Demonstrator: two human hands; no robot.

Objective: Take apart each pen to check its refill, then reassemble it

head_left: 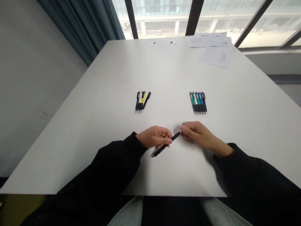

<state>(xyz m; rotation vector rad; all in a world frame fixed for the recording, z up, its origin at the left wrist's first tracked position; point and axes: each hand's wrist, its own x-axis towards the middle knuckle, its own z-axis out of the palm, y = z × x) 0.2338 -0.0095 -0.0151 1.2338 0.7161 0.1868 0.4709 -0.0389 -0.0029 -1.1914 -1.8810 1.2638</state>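
Observation:
Between my two hands a black pen slants up to the right above the table. My left hand is closed around its middle, thumb on top. At the pen's silver tip, my right hand pinches with thumb and fingertips. Beyond my left hand lies a group of several pens: black, white and yellow, the rightmost black one tilted away from the others. Past my right hand, a tight row of several pens in green, white, blue and black lies side by side.
The white table reaches to the windows. Printed papers lie at its far right corner, and two small white oval pieces with dark marks sit at the far edge. A dark curtain hangs at the left.

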